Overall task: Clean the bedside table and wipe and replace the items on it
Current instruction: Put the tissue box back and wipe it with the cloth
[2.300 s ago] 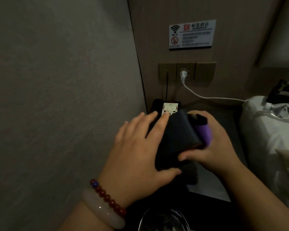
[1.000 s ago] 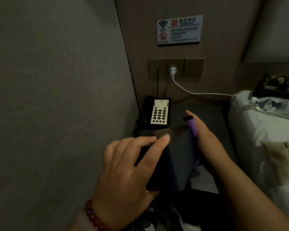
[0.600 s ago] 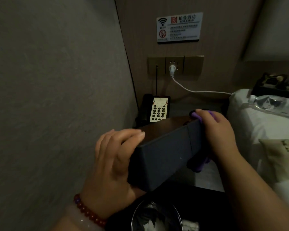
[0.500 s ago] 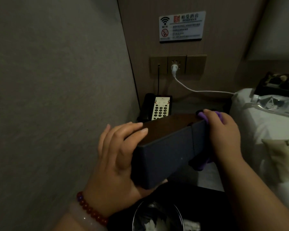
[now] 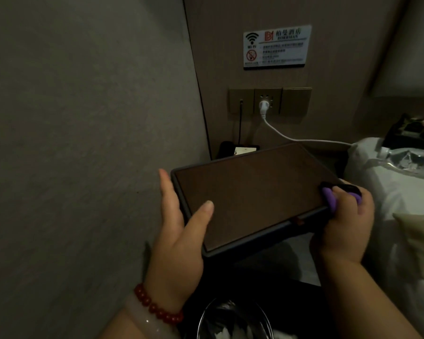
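Observation:
I hold a flat dark tray [image 5: 252, 192] with a brown inner face turned up, lifted above the bedside table. My left hand [image 5: 181, 223] grips its left edge, thumb on the brown face and fingers along the outside. My right hand [image 5: 345, 221] grips the tray's right near corner together with a purple cloth [image 5: 331, 198] and a small black object. Behind the tray, the black telephone [image 5: 235, 149] stands in the corner, mostly hidden. The table top itself is almost fully hidden by the tray.
A grey wall panel [image 5: 83, 143] runs close on the left. A white cable [image 5: 291, 135] goes from the wall socket [image 5: 267, 102] to the white bed [image 5: 389, 192] on the right. A bin with a liner [image 5: 233, 321] stands below the tray.
The tray went from resting on the table to being lifted and turned so its brown face points up. It now covers most of the telephone. Both hands kept their hold.

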